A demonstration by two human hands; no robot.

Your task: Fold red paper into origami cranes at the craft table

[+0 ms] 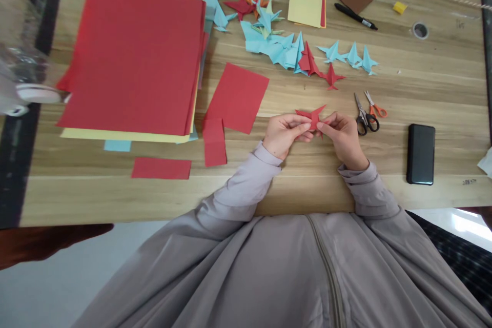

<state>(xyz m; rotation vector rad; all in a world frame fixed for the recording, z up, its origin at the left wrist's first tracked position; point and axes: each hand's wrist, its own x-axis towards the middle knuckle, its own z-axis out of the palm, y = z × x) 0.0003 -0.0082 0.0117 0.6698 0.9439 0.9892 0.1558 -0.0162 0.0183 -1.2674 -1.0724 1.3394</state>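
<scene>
Between my two hands is a red paper crane [314, 117], its pointed ends sticking out above the fingers. My left hand [286, 132] pinches its left side between thumb and fingers. On the other side my right hand [344, 136] grips the lower right part, also in a pinch. The fingers cover some of the folds. Just beyond lie a small red folded crane [331, 77] and several light blue ones [352, 55]. Black-handled scissors [365, 117] and orange-handled scissors [374, 105] rest right of my right hand.
A tall stack of red sheets [134, 61] fills the left, with cut red pieces [238, 97] beside it. Folded blue cranes [272, 48] cluster at the back. A black pen [355, 16], a tape roll [420, 30] and a black rectangular device [421, 154] lie to the right.
</scene>
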